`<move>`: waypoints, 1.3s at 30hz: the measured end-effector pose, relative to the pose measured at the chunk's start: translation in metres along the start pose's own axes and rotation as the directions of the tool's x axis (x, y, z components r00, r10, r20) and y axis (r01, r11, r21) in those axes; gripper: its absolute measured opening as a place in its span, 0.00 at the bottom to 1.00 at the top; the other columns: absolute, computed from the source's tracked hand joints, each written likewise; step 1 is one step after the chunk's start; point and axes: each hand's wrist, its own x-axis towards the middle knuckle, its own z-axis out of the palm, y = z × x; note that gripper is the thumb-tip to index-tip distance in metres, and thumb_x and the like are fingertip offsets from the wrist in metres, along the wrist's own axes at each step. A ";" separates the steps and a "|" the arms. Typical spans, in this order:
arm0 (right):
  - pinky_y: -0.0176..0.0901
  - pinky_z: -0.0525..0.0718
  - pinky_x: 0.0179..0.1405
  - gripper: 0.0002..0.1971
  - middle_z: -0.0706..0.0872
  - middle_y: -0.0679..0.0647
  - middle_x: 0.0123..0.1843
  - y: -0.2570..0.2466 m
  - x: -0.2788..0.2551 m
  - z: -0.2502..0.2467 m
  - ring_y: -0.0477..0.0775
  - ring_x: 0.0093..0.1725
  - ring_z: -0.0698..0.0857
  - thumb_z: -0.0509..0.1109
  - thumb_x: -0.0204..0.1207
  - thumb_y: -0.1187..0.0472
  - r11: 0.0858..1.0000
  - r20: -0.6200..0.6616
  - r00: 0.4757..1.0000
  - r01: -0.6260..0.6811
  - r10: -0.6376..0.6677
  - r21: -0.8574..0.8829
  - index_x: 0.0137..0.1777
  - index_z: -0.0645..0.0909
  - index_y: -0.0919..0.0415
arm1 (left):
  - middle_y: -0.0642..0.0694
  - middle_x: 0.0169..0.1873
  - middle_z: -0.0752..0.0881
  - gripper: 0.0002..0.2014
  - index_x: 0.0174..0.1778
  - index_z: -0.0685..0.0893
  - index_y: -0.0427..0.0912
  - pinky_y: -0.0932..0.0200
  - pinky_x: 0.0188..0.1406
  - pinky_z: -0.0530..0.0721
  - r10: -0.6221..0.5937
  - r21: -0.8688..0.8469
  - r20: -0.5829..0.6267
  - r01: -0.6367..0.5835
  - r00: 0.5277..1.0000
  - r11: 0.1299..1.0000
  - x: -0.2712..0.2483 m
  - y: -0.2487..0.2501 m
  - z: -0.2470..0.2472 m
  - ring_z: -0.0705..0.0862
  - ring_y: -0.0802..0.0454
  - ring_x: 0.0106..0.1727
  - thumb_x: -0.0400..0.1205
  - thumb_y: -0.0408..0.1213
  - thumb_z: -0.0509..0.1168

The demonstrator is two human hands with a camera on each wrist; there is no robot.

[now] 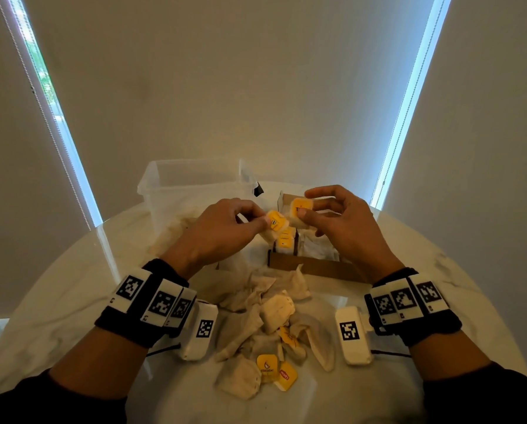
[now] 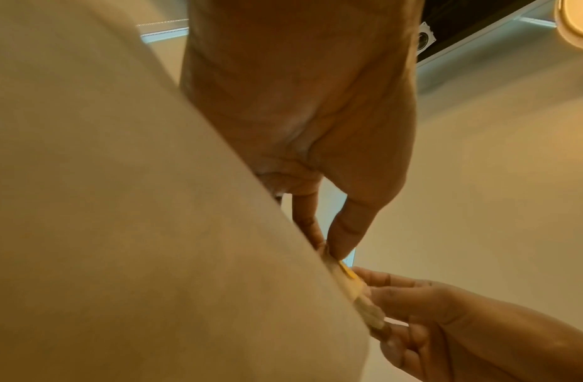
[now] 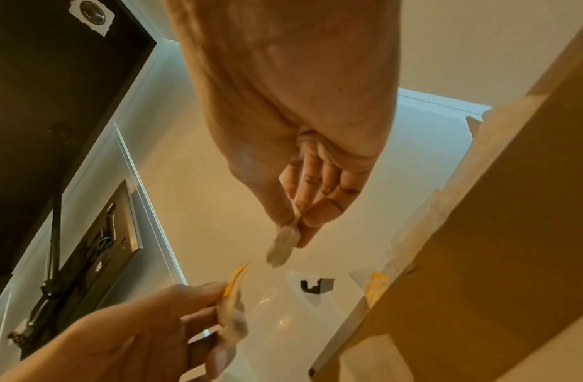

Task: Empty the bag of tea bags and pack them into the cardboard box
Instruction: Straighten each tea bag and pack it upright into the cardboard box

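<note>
The open cardboard box (image 1: 317, 267) sits on the table past a loose pile of tea bags (image 1: 268, 328), with several tea bags (image 1: 285, 240) standing inside it. Above the box, my left hand (image 1: 225, 231) pinches a tea bag with a yellow tag (image 1: 276, 223) between thumb and fingers. My right hand (image 1: 341, 218) pinches another yellow-tagged tea bag (image 1: 298, 209) right beside it. In the right wrist view the right hand's tea bag (image 3: 283, 243) hangs from thumb and fingertip, next to the box wall (image 3: 479, 245). The left wrist view shows the pinched tea bag (image 2: 351, 281) edge-on.
A clear plastic tub (image 1: 195, 191) stands behind my left hand, with a crumpled pale bag (image 1: 176, 228) beside it. The round white table (image 1: 72, 289) drops off near both forearms. Window blinds rise behind.
</note>
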 end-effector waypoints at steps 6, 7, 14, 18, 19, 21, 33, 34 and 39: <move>0.44 0.93 0.47 0.11 0.93 0.46 0.53 0.002 0.015 -0.010 0.48 0.44 0.95 0.81 0.81 0.54 0.964 0.054 0.998 -0.014 0.029 -0.265 0.61 0.89 0.49 | 0.50 0.36 0.92 0.14 0.46 0.92 0.47 0.61 0.42 0.78 -0.088 -0.153 -0.122 0.069 0.989 0.986 -0.006 0.004 -0.007 0.90 0.55 0.36 0.90 0.48 0.65; 0.48 0.93 0.51 0.08 0.93 0.44 0.52 0.002 0.019 -0.010 0.48 0.46 0.94 0.81 0.81 0.52 0.944 0.076 0.997 -0.004 0.030 -0.329 0.57 0.90 0.47 | 0.48 0.36 0.92 0.15 0.45 0.92 0.46 0.59 0.44 0.79 -0.092 -0.173 -0.127 0.069 0.988 0.983 -0.007 0.005 -0.008 0.91 0.53 0.35 0.90 0.47 0.65; 0.42 0.88 0.53 0.09 0.91 0.44 0.50 -0.023 0.039 0.012 0.47 0.51 0.89 0.78 0.83 0.50 0.682 0.431 0.885 0.208 0.173 -0.701 0.59 0.85 0.47 | 0.48 0.49 0.94 0.15 0.52 0.88 0.43 0.57 0.35 0.81 -0.103 -0.200 0.063 0.114 0.993 0.973 -0.013 0.011 -0.008 0.94 0.41 0.31 0.94 0.46 0.59; 0.42 0.82 0.52 0.13 0.85 0.42 0.49 -0.025 0.051 0.030 0.44 0.47 0.82 0.76 0.84 0.48 0.527 0.542 0.794 0.347 0.275 -0.776 0.64 0.82 0.49 | 0.41 0.55 0.88 0.13 0.57 0.84 0.43 0.63 0.23 0.75 -0.147 -0.157 0.170 0.174 0.974 0.972 -0.012 0.009 -0.005 0.94 0.40 0.31 0.95 0.44 0.55; 0.40 0.78 0.47 0.12 0.83 0.42 0.47 -0.025 0.054 0.034 0.44 0.45 0.80 0.76 0.84 0.48 0.490 0.556 0.777 0.376 0.295 -0.786 0.63 0.82 0.49 | 0.40 0.57 0.88 0.13 0.59 0.82 0.43 0.59 0.24 0.74 -0.162 -0.157 0.188 0.193 0.969 0.969 -0.011 0.008 -0.004 0.94 0.39 0.31 0.94 0.44 0.54; 0.39 0.73 0.42 0.11 0.81 0.42 0.45 -0.022 0.059 0.039 0.45 0.44 0.78 0.76 0.84 0.49 0.436 0.563 0.757 0.406 0.332 -0.803 0.60 0.80 0.48 | 0.40 0.58 0.89 0.12 0.60 0.80 0.42 0.55 0.29 0.71 -0.200 -0.162 0.215 0.237 0.956 0.958 -0.008 0.005 -0.004 0.94 0.37 0.31 0.94 0.42 0.53; 0.40 0.79 0.45 0.16 0.87 0.43 0.50 -0.016 0.066 0.032 0.45 0.48 0.83 0.88 0.71 0.48 0.509 0.529 0.799 0.342 0.284 -0.790 0.52 0.85 0.46 | 0.40 0.52 0.95 0.10 0.59 0.77 0.45 0.59 0.20 0.69 -0.258 -0.185 0.296 0.320 0.920 0.929 -0.004 -0.002 0.002 0.93 0.41 0.28 0.94 0.42 0.52; 0.37 0.77 0.43 0.14 0.86 0.41 0.48 -0.014 0.064 0.034 0.43 0.46 0.81 0.87 0.73 0.49 0.483 0.539 0.788 0.363 0.296 -0.797 0.53 0.86 0.47 | 0.32 0.51 0.94 0.10 0.59 0.77 0.46 0.59 0.19 0.68 -0.259 -0.171 0.306 0.321 0.916 0.932 -0.004 -0.003 0.002 0.92 0.41 0.28 0.94 0.43 0.52; 0.34 0.69 0.34 0.09 0.81 0.40 0.40 -0.003 0.063 0.043 0.41 0.38 0.76 0.82 0.78 0.56 0.463 0.529 0.809 0.378 0.256 -0.802 0.54 0.87 0.54 | 0.25 0.51 0.92 0.10 0.59 0.77 0.45 0.59 0.19 0.68 -0.271 -0.159 0.327 0.335 0.905 0.929 -0.003 -0.006 0.003 0.91 0.45 0.26 0.94 0.44 0.52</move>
